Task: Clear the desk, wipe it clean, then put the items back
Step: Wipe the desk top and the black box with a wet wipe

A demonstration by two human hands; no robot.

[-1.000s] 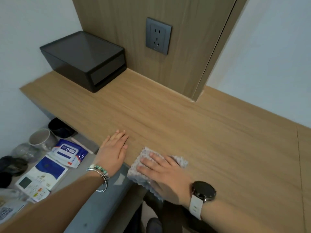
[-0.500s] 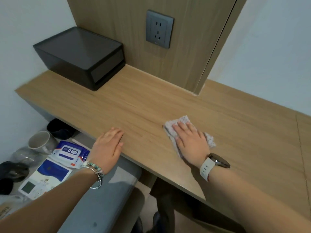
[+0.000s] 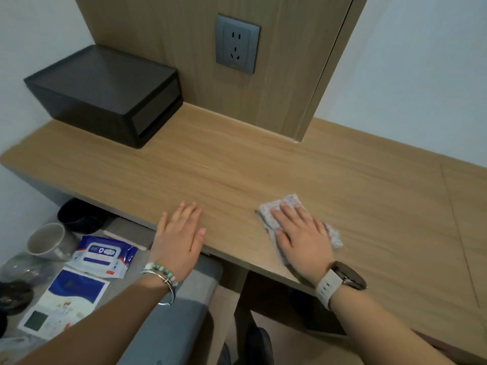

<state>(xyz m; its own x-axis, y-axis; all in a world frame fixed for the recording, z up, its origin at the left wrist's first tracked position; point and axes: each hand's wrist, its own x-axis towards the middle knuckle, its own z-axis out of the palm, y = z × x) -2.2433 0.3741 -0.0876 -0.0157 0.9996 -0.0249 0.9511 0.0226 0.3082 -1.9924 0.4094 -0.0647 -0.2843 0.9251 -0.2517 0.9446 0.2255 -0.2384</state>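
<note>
A pale speckled cloth (image 3: 288,202) lies on the wooden desk (image 3: 263,169) near its front edge. My right hand (image 3: 303,233) presses flat on the cloth with straight fingers, hiding most of it. My left hand (image 3: 180,233) rests flat on the desk's front edge, holding nothing. A black drawer box (image 3: 105,93) stands at the desk's back left. Cleared items lie on a grey seat (image 3: 168,325) below left: a wet-wipes pack (image 3: 104,255), a grey mug (image 3: 46,239) and a blue-and-white leaflet (image 3: 66,301).
A wood panel with a grey wall socket (image 3: 237,44) rises behind the desk. A dark bowl (image 3: 76,214) sits under the desk's edge, and glass and dark items (image 3: 15,275) crowd the far left. White wall bounds the desk on the right.
My right hand has slid the cloth from the front edge near my left hand away to the right across the desk. My left hand has stayed flat at the edge.
</note>
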